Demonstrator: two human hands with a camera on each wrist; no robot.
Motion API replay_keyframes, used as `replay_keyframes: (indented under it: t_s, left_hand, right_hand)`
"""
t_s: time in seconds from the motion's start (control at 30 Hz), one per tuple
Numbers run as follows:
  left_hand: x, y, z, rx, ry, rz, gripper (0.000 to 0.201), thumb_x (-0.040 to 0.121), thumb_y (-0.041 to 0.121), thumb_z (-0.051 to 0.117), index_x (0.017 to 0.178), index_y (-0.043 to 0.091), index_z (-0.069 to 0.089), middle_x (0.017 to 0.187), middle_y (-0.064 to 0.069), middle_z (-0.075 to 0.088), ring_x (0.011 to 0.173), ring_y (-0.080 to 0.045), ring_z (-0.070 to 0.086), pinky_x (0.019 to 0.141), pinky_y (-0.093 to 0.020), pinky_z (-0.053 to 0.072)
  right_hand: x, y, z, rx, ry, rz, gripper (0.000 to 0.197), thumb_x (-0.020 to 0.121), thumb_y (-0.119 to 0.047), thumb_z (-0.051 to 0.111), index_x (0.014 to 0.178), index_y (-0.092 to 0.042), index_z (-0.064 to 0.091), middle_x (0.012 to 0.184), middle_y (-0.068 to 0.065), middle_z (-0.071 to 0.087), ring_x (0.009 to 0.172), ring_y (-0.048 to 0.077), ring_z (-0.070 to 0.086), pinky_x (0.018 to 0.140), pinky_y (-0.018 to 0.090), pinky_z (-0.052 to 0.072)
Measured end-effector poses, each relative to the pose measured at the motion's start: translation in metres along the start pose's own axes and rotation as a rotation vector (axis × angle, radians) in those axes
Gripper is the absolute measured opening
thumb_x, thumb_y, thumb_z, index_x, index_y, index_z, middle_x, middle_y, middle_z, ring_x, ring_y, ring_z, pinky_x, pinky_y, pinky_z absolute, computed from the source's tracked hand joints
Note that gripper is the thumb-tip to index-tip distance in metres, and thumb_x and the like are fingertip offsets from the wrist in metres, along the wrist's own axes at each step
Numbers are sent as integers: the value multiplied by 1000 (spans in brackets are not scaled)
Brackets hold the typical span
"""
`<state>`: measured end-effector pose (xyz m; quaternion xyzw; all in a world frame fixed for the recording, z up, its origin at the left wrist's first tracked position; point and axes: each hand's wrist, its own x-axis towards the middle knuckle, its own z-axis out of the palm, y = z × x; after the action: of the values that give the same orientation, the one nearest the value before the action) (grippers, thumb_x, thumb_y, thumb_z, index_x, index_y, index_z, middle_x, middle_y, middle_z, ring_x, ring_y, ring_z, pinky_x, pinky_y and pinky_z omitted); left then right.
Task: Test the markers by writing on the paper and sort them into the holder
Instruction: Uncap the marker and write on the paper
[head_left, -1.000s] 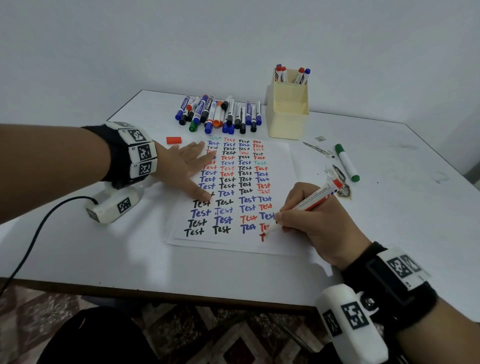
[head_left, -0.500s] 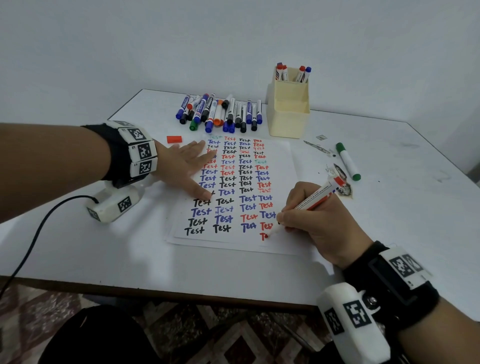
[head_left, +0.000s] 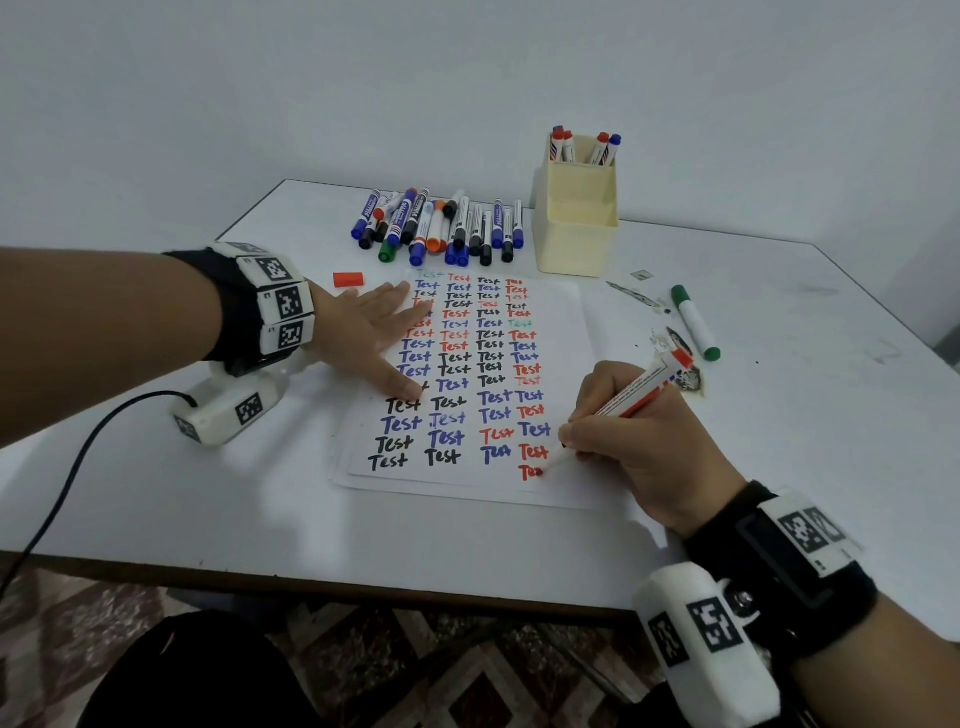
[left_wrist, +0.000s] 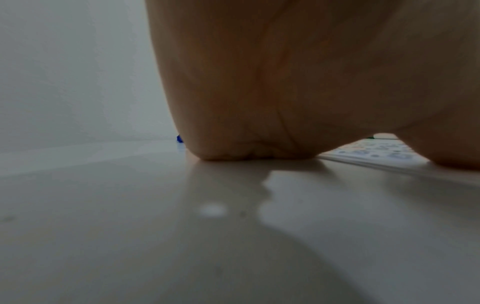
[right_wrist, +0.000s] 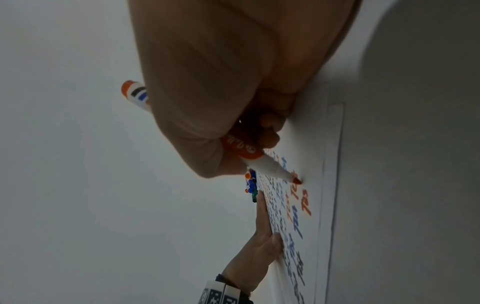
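Note:
A white sheet of paper (head_left: 566, 322) covered with rows of "Test" in black, blue and red lies mid-table. My right hand (head_left: 628, 441) grips an uncapped red marker (head_left: 631, 397), its tip (right_wrist: 296, 181) on the paper at the lowest red word. My left hand (head_left: 363, 332) lies flat with straight fingers on the paper's left side. A pile of capped markers (head_left: 441, 223) lies behind the paper. The cream holder (head_left: 574, 223) at the back holds several markers (head_left: 584, 145).
A red cap (head_left: 348, 279) lies left of the paper's top. A green marker (head_left: 695, 322) and small scraps (head_left: 636, 299) lie right of the paper. A black cable (head_left: 78, 457) runs from the left wrist off the table's front edge. The wall stands close behind.
The marker tip has shifted slightly right along the bottom red word as letters were added. The left hand has stayed flat on the paper.

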<state>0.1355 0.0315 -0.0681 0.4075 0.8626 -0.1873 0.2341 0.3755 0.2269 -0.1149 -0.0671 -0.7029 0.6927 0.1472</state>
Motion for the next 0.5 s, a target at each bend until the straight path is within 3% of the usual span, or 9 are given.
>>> replay_keyframes:
  t_s: [0.17,0.3,0.43,0.5]
  left_hand:
    - [2,-2,0,5,-7,19,135,53,97,33,150,29,-32,159,-5,-36,150,-22,-25,122,-47,-4]
    - [3,-2,1,-1,2,7,128,62,90,38,151,29,-32,159,-4,-36,150,-22,-25,121,-45,-5]
    - [2,-1,2,12,12,9,128,63,90,37,151,28,-32,159,-5,-36,150,-22,-25,122,-46,-4]
    - [3,-3,2,16,10,22,134,56,97,32,150,28,-32,159,-5,-36,150,-22,-26,122,-46,-5]
  right_hand:
    - [0,0,1,0,45,-25,19,66,0,71,57,-11,59,58,2,57,54,11,54,52,20,44]
    - [-1,0,0,-14,-11,-10,18,68,1,69,63,2,52,57,-1,60,55,8,58,53,20,43]
    - [-1,1,-2,-18,16,-9,22,72,7,72,62,1,53,59,3,57,56,11,56,53,22,44]
    - [0,1,-1,-35,44,-6,25,71,7,72,62,3,49,59,4,54,54,10,54,53,21,43]
